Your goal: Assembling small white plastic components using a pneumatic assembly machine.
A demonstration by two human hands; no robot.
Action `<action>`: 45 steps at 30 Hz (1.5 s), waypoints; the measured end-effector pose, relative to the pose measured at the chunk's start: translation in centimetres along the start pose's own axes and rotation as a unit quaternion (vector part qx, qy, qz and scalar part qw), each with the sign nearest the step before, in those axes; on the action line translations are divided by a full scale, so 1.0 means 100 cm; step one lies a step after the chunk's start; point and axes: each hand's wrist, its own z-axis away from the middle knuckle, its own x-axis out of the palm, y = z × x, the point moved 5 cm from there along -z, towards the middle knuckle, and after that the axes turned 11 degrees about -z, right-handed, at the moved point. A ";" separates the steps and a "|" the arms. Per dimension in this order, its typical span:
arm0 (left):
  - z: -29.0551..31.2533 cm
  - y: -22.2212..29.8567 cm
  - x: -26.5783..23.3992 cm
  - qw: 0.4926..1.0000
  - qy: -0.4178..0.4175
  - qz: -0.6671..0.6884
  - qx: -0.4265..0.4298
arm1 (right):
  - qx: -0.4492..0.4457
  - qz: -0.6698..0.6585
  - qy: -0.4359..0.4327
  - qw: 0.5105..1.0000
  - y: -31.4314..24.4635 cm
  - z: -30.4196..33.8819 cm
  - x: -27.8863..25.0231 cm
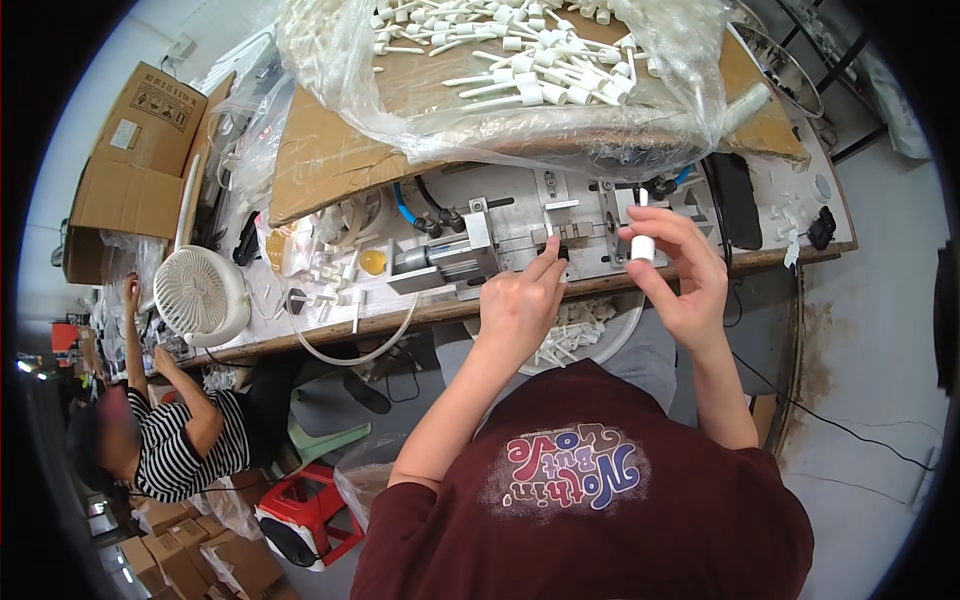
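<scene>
Head view: pinching one white capped piece [642, 248] between thumb and fingers of right hand [694, 280], cap end toward body, beside the metal fixture [577, 234] on the desk [785, 172]. Resting left hand [520, 305] at the fixture, index extended to a white rod [549, 222], other fingers curled; can't tell if gripping. Judging it mid-batch: seeing capped pieces [540, 75] heaped over cardboard [300, 165], plus more white parts [570, 330] in a round container over lap. Can't tell finished from unfinished, nor gauge the remainder.
</scene>
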 end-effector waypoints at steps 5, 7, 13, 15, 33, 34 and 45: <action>-0.002 -0.001 -0.008 1.000 -0.010 -0.001 0.003 | -0.002 0.111 -0.050 0.993 0.001 0.013 0.016; -0.008 -0.002 -0.020 0.998 -0.003 0.070 -0.008 | -0.037 0.165 -0.065 0.983 0.007 0.022 0.019; -0.062 -0.021 -0.093 0.982 0.158 0.107 -0.013 | -0.137 0.293 -0.109 0.940 0.022 0.031 0.035; -0.083 -0.030 -0.104 0.972 0.218 0.082 -0.007 | -0.134 0.327 -0.144 0.924 0.029 0.032 0.043; -0.188 -0.083 -0.036 0.989 -0.035 -0.135 -0.057 | -0.125 0.410 -0.174 0.887 0.052 0.025 0.070; -0.186 -0.084 -0.039 0.991 -0.021 -0.124 -0.055 | -0.119 0.409 -0.172 0.888 0.054 0.025 0.070; -0.138 -0.063 -0.091 0.995 0.094 0.036 -0.022 | -0.123 0.260 -0.152 0.946 0.044 0.023 0.059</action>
